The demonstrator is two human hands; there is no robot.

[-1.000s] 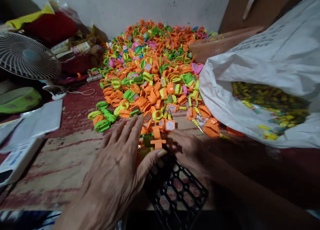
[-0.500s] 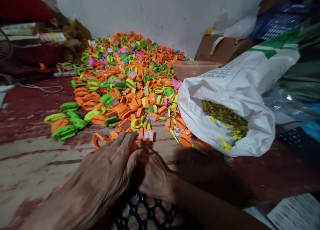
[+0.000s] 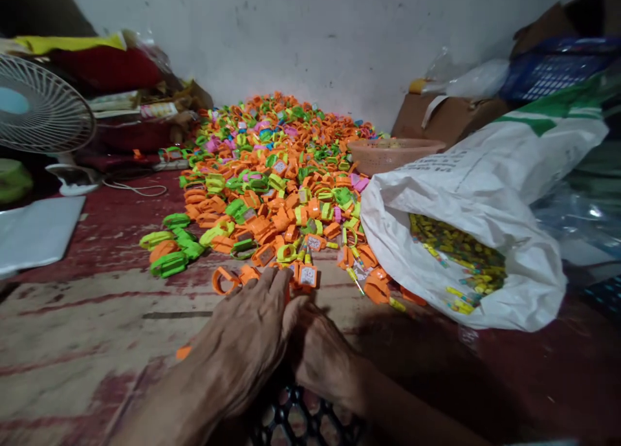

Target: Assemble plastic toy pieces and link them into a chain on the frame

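A big heap of small orange, green, yellow and pink plastic pieces (image 3: 276,167) covers the floor up to the wall. My left hand (image 3: 247,342) and my right hand (image 3: 323,355) are pressed together at the heap's near edge, fingers curled over something hidden between them. Both hands rest above a black plastic grid tray (image 3: 295,420). An orange piece with a white label (image 3: 307,276) lies just beyond my fingertips, and an orange ring (image 3: 224,280) sits beside my left hand.
A white sack (image 3: 466,193) lies open on the right, with small yellow parts (image 3: 460,255) inside. Behind it stand a pink basket (image 3: 392,153) and a cardboard box (image 3: 446,116). A white fan (image 3: 39,109) and a flat white sheet (image 3: 36,232) are at the left.
My left hand went from spread flat to curled against my right hand, and both drew back over the tray. The view swung right, then partly back left.
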